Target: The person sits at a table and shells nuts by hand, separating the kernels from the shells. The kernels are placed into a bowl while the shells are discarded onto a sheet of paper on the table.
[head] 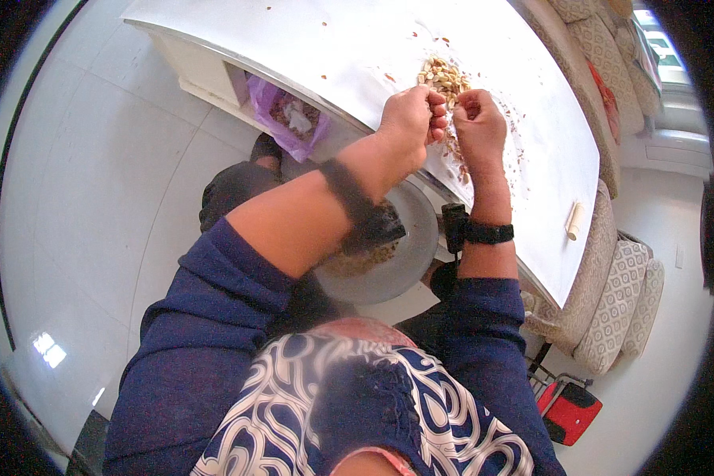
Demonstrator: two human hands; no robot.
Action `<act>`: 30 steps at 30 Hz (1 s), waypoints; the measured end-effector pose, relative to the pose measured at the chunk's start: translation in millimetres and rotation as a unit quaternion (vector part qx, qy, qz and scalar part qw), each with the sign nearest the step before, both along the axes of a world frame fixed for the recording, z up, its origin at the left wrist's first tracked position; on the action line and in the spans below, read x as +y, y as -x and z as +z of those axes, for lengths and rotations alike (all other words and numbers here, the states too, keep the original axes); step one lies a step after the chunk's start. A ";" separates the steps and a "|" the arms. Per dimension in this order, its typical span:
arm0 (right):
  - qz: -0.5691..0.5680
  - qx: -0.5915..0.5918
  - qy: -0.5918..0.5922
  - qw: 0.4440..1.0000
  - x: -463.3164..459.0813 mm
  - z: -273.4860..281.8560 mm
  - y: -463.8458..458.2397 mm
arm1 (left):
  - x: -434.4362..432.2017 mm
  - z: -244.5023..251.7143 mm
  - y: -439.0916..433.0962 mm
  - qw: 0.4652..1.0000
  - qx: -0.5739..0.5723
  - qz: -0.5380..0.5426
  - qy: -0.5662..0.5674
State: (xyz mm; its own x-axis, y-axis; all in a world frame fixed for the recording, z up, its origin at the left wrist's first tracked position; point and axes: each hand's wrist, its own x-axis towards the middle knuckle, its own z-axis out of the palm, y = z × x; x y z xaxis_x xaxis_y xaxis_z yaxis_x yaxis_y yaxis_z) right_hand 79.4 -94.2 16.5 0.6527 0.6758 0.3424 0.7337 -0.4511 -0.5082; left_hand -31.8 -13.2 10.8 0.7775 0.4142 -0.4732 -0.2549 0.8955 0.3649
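Observation:
A small heap of pale shelled peanuts lies on the white-covered table, with reddish skin flakes scattered around it. My left hand is at the near left edge of the heap, its fingers curled in; whether anything is inside them cannot be seen. Close beside it on the right, my right hand has thumb and forefinger pinched together at the heap's near edge; anything between the fingertips is too small to tell. More skins and a few peanuts lie between and below the hands. Both wrists wear black bands.
Below the table edge, a wide grey basin holds brownish bits, partly hidden by my left forearm. A purple plastic bag sits in the table's open shelf. A cream-coloured roll lies near the table's right edge, and patterned sofas stand beyond.

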 end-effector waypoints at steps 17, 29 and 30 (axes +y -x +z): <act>0.080 -0.062 0.067 0.993 17.5 -17.8 -6.1 | 5.0 -3.6 2.9 0.998 -0.057 0.002 0.025; -0.021 0.059 -0.076 0.995 7.2 12.1 3.4 | 2.0 5.0 4.2 1.000 0.019 0.014 -0.009; -0.018 0.059 -0.087 0.994 6.9 17.1 7.6 | 1.5 6.3 3.6 1.000 0.021 0.018 -0.012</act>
